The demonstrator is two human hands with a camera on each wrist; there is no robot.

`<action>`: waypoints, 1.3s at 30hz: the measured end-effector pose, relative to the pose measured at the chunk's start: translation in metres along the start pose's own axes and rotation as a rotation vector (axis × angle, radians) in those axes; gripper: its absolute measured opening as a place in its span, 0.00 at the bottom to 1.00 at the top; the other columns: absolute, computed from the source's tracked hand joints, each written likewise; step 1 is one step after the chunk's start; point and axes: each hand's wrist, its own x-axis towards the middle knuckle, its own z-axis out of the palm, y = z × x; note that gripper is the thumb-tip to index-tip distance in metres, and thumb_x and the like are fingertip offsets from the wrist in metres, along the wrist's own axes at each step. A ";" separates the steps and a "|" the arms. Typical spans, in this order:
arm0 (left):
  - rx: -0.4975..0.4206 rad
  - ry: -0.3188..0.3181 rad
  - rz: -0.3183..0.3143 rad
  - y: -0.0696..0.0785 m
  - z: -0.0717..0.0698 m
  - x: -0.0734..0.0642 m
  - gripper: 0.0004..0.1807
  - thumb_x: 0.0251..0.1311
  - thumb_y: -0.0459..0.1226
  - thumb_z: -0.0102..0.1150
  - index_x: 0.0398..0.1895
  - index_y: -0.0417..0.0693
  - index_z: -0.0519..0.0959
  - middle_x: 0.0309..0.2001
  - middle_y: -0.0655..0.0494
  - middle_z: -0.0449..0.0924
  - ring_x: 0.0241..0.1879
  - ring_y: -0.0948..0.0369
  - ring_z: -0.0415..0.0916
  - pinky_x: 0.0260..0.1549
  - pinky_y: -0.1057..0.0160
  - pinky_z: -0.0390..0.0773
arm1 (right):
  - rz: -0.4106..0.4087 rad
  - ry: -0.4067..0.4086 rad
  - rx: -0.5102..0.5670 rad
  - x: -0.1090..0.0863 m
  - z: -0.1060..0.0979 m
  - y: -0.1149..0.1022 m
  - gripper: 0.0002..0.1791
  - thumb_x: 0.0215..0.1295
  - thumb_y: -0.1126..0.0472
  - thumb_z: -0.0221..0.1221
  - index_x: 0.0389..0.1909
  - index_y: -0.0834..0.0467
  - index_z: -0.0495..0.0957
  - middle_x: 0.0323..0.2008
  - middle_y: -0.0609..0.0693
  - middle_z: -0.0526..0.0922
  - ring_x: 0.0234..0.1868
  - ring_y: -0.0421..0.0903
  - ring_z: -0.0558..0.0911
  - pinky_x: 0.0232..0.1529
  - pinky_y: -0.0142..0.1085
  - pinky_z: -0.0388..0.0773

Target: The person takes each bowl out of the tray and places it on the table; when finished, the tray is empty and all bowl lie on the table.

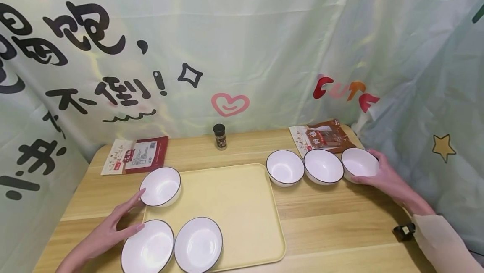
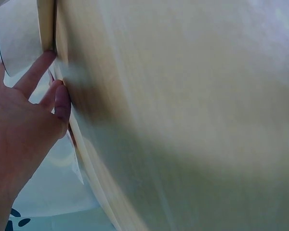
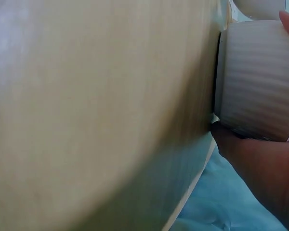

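Note:
My left hand (image 1: pixel 109 231) reaches in from the left with its fingers extended. Its fingertips are right at the side of a white dark-rimmed bowl (image 1: pixel 160 187) on the tray's far left corner, and its thumb overlaps the rim of a nearer white bowl (image 1: pixel 147 248). Beside that one sits another white bowl (image 1: pixel 198 244). At the right, my right hand (image 1: pixel 385 176) grips the last bowl (image 1: pixel 360 164) of a row of three, thumb at the near side and fingers at the far side. The right wrist view shows this bowl's ribbed outer wall (image 3: pixel 257 79).
A yellow tray (image 1: pixel 245 214) lies on the wooden table (image 1: pixel 325 222). Two more white bowls, the middle one (image 1: pixel 324 166) and the left one (image 1: pixel 285 167), complete the row. Behind are a red-and-white packet (image 1: pixel 136 155), a black-capped spice jar (image 1: pixel 219 137) and a brown packet (image 1: pixel 321 136) before a printed curtain (image 1: pixel 272 54).

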 end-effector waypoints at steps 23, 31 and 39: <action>0.022 0.014 0.008 0.000 0.003 -0.001 0.50 0.75 0.43 0.69 0.91 0.68 0.49 0.86 0.33 0.48 0.78 0.28 0.51 0.60 0.13 0.57 | -0.018 0.008 0.049 -0.001 0.002 -0.002 0.67 0.72 0.52 0.72 0.87 0.62 0.28 0.80 0.78 0.42 0.73 0.73 0.53 0.71 0.50 0.57; 0.015 0.016 0.022 0.001 0.001 -0.001 0.50 0.74 0.42 0.69 0.91 0.68 0.49 0.86 0.34 0.49 0.78 0.29 0.51 0.60 0.12 0.57 | -0.063 0.100 0.089 -0.002 0.002 -0.010 0.63 0.73 0.53 0.71 0.88 0.63 0.31 0.81 0.77 0.47 0.77 0.72 0.52 0.64 0.21 0.52; 0.008 0.020 0.048 -0.001 0.001 -0.001 0.50 0.74 0.40 0.69 0.91 0.68 0.50 0.86 0.36 0.50 0.77 0.31 0.51 0.60 0.13 0.58 | -0.097 0.157 0.101 -0.003 0.007 -0.027 0.64 0.71 0.54 0.73 0.88 0.63 0.33 0.84 0.74 0.43 0.82 0.73 0.45 0.82 0.54 0.42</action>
